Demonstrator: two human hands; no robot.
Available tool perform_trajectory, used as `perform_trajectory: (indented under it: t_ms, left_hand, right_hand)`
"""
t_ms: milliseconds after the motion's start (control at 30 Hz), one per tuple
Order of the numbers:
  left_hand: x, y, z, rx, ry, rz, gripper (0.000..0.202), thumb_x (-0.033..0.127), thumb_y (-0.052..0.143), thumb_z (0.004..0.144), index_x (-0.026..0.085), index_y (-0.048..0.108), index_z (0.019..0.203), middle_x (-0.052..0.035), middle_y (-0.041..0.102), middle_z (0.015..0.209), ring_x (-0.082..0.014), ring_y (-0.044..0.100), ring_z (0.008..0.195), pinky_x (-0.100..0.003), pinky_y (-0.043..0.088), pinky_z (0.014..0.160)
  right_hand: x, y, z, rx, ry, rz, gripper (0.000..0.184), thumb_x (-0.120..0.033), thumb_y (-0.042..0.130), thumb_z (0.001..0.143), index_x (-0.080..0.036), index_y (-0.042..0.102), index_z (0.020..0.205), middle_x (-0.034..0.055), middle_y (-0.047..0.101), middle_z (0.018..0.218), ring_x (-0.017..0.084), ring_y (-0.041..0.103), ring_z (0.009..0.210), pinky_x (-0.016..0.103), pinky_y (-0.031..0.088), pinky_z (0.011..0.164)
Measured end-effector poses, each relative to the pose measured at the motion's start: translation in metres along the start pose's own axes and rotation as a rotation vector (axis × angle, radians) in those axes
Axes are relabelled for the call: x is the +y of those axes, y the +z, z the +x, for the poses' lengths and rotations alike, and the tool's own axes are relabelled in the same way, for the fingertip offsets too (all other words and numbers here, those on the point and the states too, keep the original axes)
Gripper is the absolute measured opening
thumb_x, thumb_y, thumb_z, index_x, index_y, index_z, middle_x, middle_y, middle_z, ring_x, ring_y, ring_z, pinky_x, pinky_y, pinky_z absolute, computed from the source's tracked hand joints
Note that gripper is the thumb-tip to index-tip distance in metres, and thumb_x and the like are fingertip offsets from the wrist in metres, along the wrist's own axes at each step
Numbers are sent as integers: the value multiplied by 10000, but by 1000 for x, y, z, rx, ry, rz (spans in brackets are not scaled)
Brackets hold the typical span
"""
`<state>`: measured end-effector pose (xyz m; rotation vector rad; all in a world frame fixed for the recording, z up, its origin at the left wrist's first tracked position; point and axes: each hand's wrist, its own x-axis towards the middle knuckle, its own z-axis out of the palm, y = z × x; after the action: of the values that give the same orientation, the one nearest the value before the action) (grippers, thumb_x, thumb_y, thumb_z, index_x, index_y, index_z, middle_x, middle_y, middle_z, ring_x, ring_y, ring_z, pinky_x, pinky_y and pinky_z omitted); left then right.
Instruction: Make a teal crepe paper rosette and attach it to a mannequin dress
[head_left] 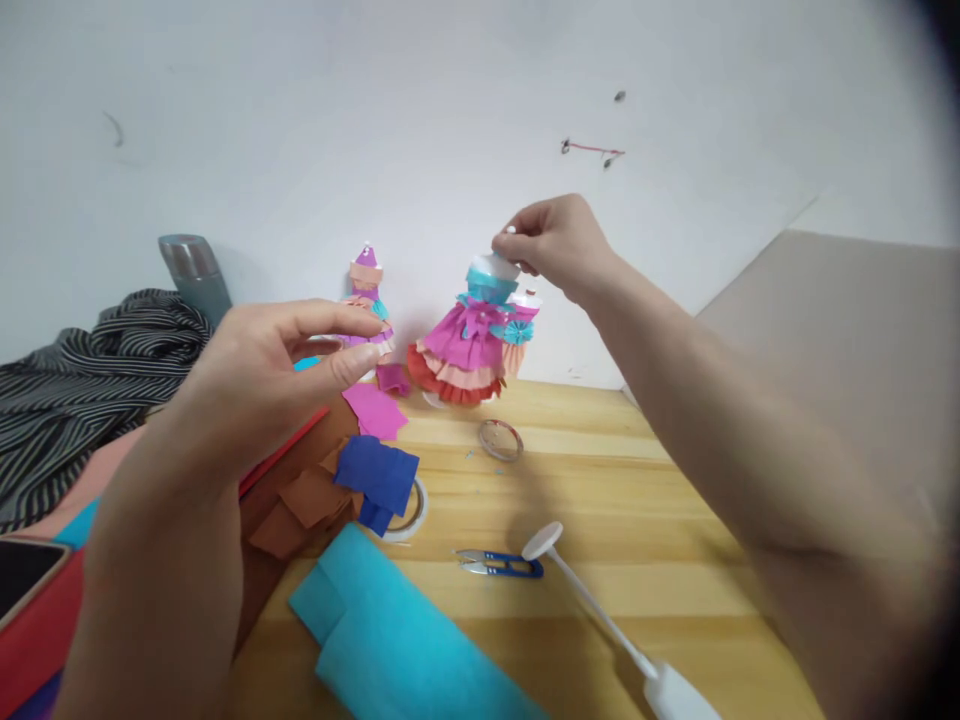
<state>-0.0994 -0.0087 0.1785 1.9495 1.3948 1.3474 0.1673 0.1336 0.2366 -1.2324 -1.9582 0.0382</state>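
My right hand (553, 240) pinches the top of a small crepe-paper dress (465, 340), holding it upright near the wall. The dress has a turquoise bodice, a magenta skirt and bow, and peach and red ruffles at the hem. Partly hidden behind it is a second paper dress (519, 332) with a turquoise rosette. My left hand (292, 365) is raised at the left, thumb and forefinger apart with nothing between them. Just past its fingertips, partly covered by them, a third paper dress (365, 275) in purple and peach stands against the wall.
On the wooden table (637, 480) lie blue thread snips (499, 564), tape rolls (501, 440) (420, 510), a turquoise crepe-paper roll (412, 630), and blue (379, 470) and brown (315, 497) paper pieces. A white glue gun-like tool (600, 610) with a disc end lies in front. Striped cloth (97, 370) and a bottle (196, 275) are left.
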Motion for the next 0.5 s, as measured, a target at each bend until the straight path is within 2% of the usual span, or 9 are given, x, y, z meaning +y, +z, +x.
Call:
perform_trajectory:
  t_ms: [67,167,333,500]
  left_hand:
    - [-1,0,1,-10,8,4,350,502,694,723,222,774,918,-56,753,1029,-262,666,995,-385,542,945]
    - [-3,1,1,-18,20,19,348,489,682,735,218,773,933,-59,752,1032,-266,658,1019,-376,538,950]
    - [-5,1,1,-40,45,49,294,457,668,767,245,773,940,-37,752,1039,-242,667,1005,-335,533,937]
    - [-6,1,1,-40,76,94,262,426,661,775,247,771,932,-19,754,1002,-223,671,968,-319,530,919]
  right_hand:
    - [9,17,21,44,8,-40,133,-197,622,777,-126,616,664,11,515,571,124,502,577,300,419,548]
    - [21,45,39,28,17,-67,73,-161,611,758,-119,628,702,53,576,671,168,550,697,322,443,627]
    - [33,83,36,-20,15,-108,70,-148,580,750,-130,642,723,87,629,731,213,578,787,341,441,713]
    - [33,97,28,-47,-1,-102,95,-157,567,764,-138,646,715,86,632,711,220,581,784,338,438,718]
